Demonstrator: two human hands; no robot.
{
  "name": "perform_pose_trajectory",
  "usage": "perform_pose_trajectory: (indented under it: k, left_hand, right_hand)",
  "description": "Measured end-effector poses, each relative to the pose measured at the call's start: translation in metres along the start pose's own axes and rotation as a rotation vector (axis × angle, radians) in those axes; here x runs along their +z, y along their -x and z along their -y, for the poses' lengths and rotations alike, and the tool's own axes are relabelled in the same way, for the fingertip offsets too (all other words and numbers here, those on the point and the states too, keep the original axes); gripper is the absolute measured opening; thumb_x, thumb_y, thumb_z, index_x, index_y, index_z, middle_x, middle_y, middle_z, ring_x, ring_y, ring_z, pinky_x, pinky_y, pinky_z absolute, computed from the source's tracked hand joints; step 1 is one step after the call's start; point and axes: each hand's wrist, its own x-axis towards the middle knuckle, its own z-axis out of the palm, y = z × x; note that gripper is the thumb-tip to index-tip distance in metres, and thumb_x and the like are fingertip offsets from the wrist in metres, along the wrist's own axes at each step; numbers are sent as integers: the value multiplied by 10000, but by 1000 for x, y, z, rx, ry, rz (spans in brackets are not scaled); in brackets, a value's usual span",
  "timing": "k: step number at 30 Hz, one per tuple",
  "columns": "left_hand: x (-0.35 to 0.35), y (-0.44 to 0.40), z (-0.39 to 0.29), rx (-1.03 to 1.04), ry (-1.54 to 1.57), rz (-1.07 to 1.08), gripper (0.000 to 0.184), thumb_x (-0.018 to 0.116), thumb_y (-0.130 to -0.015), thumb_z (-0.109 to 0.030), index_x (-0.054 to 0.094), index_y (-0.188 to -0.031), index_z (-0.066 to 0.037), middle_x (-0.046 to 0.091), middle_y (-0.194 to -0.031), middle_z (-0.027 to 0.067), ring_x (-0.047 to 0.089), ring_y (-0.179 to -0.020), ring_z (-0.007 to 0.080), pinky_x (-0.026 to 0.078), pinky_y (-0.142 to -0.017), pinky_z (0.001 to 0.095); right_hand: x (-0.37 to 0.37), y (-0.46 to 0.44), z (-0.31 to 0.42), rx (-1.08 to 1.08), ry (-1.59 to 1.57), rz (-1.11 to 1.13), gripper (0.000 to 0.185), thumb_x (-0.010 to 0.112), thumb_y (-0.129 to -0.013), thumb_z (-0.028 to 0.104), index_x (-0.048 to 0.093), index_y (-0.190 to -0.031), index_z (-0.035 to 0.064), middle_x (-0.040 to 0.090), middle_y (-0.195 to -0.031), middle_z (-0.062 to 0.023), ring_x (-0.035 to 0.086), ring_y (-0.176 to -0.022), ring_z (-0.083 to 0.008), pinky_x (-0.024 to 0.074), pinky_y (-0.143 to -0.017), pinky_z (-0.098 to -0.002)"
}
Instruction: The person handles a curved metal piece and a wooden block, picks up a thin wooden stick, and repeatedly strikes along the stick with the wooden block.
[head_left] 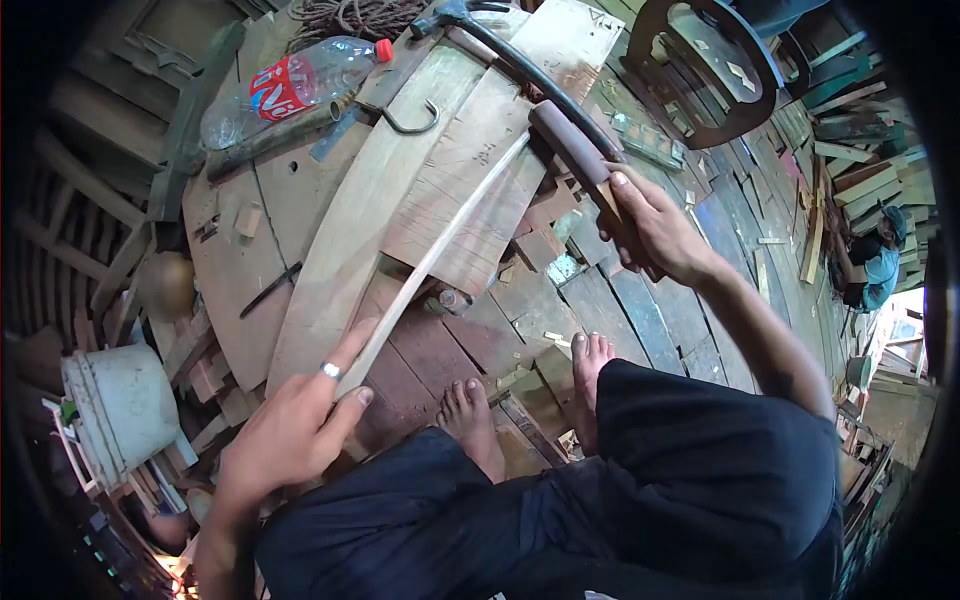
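Note:
My left hand (295, 430), with a ring on one finger, grips the near end of a long thin wooden strip (440, 245). The strip slants up across the boards, its far end close to a wooden block wrapped in brownish sheet, perhaps sandpaper (568, 142). My right hand (655, 222) is closed around the bare wood end of that block. Beneath the strip lie a curved pale board (345, 230) and a scratched flat board (465, 200). A claw hammer (520, 62) rests on the boards just beyond the block.
A plastic bottle with red cap (300, 88), a metal hook (412, 122) and a dark thin tool (270, 290) lie on the wood at left. A white bucket (125, 410) stands lower left. Wood scraps litter the plank floor (640, 310). Another person (878, 262) sits far right.

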Motion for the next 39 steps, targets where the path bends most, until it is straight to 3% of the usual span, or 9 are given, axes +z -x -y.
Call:
perform_pose_trajectory:
  k: [4, 10, 12, 22, 26, 31, 34, 37, 39]
  left_hand:
    - [8, -21, -8, 102, -8, -54, 546, 518, -1029, -160, 366, -1549, -94, 552, -660, 279, 573, -661, 491, 441, -685, 512]
    - [43, -49, -6, 219, 69, -191, 340, 462, -1082, -205, 473, -1374, -31, 551, -659, 258, 585, -646, 461, 432, -647, 512]
    - [48, -49, -9, 76, 104, -152, 299, 451, -1092, -217, 497, -1311, -20, 551, -663, 248, 587, -645, 451, 431, -637, 508]
    - [82, -68, 26, 89, 358, -25, 270, 440, -1101, -257, 494, -1165, 0, 559, -666, 199, 618, -658, 374, 438, -621, 473]
    - [95, -63, 36, 135, 299, -103, 242, 448, -1101, -243, 487, -1135, -6, 564, -718, 204, 628, -688, 375, 443, -628, 463]
    - [107, -56, 53, 88, 362, -93, 235, 449, -1100, -238, 478, -1114, -5, 571, -755, 232, 624, -723, 429, 443, -644, 480]
    - [117, -52, 57, 78, 309, -131, 230, 446, -1100, -232, 469, -1105, -3, 575, -764, 248, 616, -743, 469, 442, -653, 501]
    - [114, -51, 52, 69, 275, -136, 232, 445, -1099, -230, 453, -1110, 1, 584, -779, 268, 611, -774, 504, 438, -664, 528]
    - [110, -52, 45, 81, 289, -119, 235, 445, -1099, -231, 445, -1116, 4, 589, -787, 279, 612, -796, 519, 435, -671, 542]
  right_hand:
    - [-9, 17, 53, 80, 515, 26, 440, 369, -1131, 355, 421, -1448, 55, 649, -930, -112, 660, -666, -164, 545, -533, -338]
    - [-36, -14, 102, -581, 1227, -145, 553, 441, -1103, 380, 335, -1572, 108, 711, -962, -234, 703, -812, -340, 570, -785, -499]
    - [-18, -24, 87, -695, 1161, -121, 593, 475, -1086, 202, 253, -1636, 195, 661, -844, -221, 596, -550, -228, 504, -565, -401]
    - [52, 3, -6, -770, 1197, 321, 769, 536, -994, 120, 162, -1649, 270, 601, -943, -201, 612, -529, -264, 484, -371, -378]
    - [45, -3, -11, -784, 1269, 464, 767, 539, -984, 118, 184, -1642, 290, 594, -898, -187, 649, -581, -332, 549, -492, -462]
    - [33, -37, 2, -621, 1168, -58, 738, 564, -950, 97, 270, -1609, 251, 691, -865, -216, 682, -653, -397, 552, -523, -478]
    - [61, 12, -20, -755, 1100, 400, 794, 595, -937, 92, 251, -1619, 307, 648, -869, -177, 690, -673, -356, 566, -542, -477]
    - [55, 11, -20, -892, 1263, 403, 803, 608, -933, 75, 271, -1611, 339, 622, -874, -140, 695, -698, -340, 583, -575, -460]
    - [35, -20, -25, -902, 1011, 18, 763, 610, -947, 99, 302, -1603, 339, 692, -980, -157, 700, -706, -341, 588, -580, -446]
